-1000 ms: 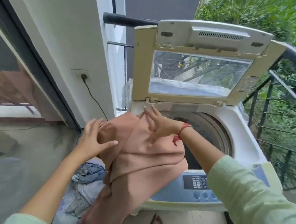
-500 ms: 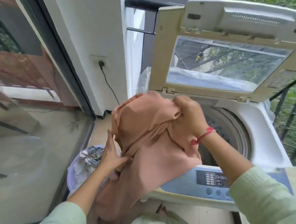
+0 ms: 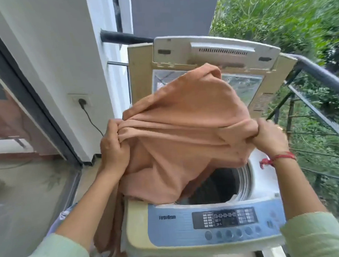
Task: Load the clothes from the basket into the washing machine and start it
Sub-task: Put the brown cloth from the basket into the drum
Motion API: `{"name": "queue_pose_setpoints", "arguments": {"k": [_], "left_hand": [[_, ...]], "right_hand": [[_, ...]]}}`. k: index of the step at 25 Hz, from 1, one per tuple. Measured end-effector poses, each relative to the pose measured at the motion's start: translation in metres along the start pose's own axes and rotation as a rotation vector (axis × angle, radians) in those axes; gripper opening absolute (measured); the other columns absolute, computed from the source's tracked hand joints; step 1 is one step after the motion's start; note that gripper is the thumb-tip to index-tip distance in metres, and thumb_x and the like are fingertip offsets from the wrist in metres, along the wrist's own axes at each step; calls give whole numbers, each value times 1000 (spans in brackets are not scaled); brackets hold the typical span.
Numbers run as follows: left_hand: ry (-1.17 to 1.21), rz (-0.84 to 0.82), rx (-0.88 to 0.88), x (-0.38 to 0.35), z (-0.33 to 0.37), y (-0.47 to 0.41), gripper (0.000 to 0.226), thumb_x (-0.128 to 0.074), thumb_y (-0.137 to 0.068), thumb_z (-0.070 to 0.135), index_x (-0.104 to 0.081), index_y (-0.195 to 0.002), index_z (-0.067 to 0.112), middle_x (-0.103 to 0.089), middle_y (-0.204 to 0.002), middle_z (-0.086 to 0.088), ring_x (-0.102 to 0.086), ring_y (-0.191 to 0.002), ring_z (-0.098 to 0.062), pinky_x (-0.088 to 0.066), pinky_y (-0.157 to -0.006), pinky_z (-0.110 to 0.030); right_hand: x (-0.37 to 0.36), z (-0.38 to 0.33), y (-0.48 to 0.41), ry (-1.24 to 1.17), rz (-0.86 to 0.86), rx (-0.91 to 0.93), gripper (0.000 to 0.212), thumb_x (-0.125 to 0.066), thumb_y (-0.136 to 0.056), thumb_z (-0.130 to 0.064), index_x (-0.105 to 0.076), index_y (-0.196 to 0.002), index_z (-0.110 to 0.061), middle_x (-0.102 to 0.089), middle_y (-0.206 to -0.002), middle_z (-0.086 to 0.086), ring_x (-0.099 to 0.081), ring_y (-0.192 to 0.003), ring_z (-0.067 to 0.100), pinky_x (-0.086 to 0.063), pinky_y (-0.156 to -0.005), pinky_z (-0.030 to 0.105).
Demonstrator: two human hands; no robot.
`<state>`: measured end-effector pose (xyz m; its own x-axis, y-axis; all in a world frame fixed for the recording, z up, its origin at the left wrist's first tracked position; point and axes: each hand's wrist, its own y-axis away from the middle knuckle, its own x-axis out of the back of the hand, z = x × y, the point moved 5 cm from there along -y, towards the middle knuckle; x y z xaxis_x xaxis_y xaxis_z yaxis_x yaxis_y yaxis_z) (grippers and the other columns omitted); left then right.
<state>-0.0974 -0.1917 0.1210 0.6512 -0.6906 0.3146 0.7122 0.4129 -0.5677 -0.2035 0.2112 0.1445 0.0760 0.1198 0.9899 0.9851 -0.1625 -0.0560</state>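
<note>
Right now the cloth [image 3: 184, 131] is stretched between both hands above the washer's [image 3: 138, 229] open top, and the drum [image 3: 222, 186] lies below it, a little to the right. The gathered fold that the hands share runs left to right, roughly in line with the washer's front edge. Above that fold the fabric billows up in front of the raised lid [image 3: 215, 48]. Below it one part sags to the drum's mouth at its left rim, while a long tail slips over the washer's front left corner and hangs down outside, towards the basket [image 3: 62, 216] on the floor.

The left hand [image 3: 112, 145] sits over the washer's left edge, fingers curled tight round one bunched end of the cloth. The right hand [image 3: 271, 138] is over the drum's right rim, fingers tucked into the other bunched end; the fingertips are hidden in fabric, but the grip looks firm. Neither hand touches the machine.

The right hand seems the nearer to the opening, which shows dark; what it holds I cannot tell. I judge the step in hand to be feeding this cloth in. Both hands would need to come down over the drum, the left travelling rightward so the outside tail is drawn up over the corner rather than left dangling. No hand is on the panel [image 3: 223, 218] at the front edge, so starting the machine looks some way off.
</note>
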Motion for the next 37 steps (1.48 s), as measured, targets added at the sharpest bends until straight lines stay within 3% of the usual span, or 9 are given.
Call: {"name": "queue_pose_setpoints", "arguments": {"k": [3,8,14,16,19,24,31,34,37], "left_hand": [[-173,-168,-162,2,6,-3,26,-36,-79,35,-46,-97,20,-59,-70,-6,-50,-57,-25,-34,-54,-30],[-486,-680,-283,16,-59,44,50,-59,-59,58,-47,-101,34,-68,-86,5,-67,-72,-28,-49,-55,-32],[-730,-982,-21,29,-127,74,116,-72,-56,49,-2,-148,36,-18,-151,3,-52,-117,-26,-46,-88,-38],[-915,-1024,118,36,-151,78,122,-72,-63,41,14,-147,29,0,-157,-5,-28,-138,-28,-33,-106,-47],[-943,-1105,324,26,-178,93,120,-70,-69,42,21,-146,27,8,-158,-7,-7,-145,-29,-16,-112,-56],[-383,-966,541,-5,-177,109,66,-50,-63,37,-41,-128,37,-56,-123,-13,-55,-112,-34,-47,-90,-39],[-486,-232,-155,-7,-15,46,16,-52,-71,23,-61,-81,15,-64,-75,-2,-60,-69,-30,-44,-55,-32],[-390,-436,-191,-72,46,34,25,-52,-76,32,-60,-94,18,-66,-86,-2,-62,-79,-27,-49,-64,-37],[-638,-1123,-31,-132,34,69,46,-60,-79,43,-49,-117,19,-60,-116,-8,-56,-109,-31,-42,-88,-44]], "right_hand": [[-57,10,29,280,-784,96,28,-67,-81,-22,-63,-104,-5,-65,-102,8,-60,-87,26,-50,-73,32],[-54,-51,3,-28,-220,248,55,-79,-71,-30,-57,-118,-13,-59,-111,10,-56,-110,29,-41,-84,30],[-177,-191,78,-271,-956,528,130,-82,-63,-35,17,-147,-30,-12,-156,4,-20,-144,23,-23,-116,34],[-200,-204,100,-188,-826,518,128,-81,-55,-44,3,-150,-25,-27,-151,9,-35,-135,30,-34,-109,38],[-188,-206,108,-316,-449,438,48,-67,-73,-25,-52,-117,-14,-61,-113,14,-57,-106,34,-46,-85,37],[-147,-180,109,-528,-162,468,13,-50,-63,-10,-48,-71,-20,-59,-78,2,-58,-79,31,-42,-61,33],[-18,-99,27,-556,394,256,39,-48,-80,-20,-64,-115,-25,-68,-110,10,-62,-98,33,-46,-72,36],[6,-50,-7,-600,585,27,41,-44,-84,-17,-58,-121,-21,-65,-117,13,-60,-103,34,-46,-81,37],[-33,-29,-39,-37,-91,136,35,-56,-81,-12,-60,-116,-10,-64,-110,21,-61,-99,36,-52,-80,39]]}}
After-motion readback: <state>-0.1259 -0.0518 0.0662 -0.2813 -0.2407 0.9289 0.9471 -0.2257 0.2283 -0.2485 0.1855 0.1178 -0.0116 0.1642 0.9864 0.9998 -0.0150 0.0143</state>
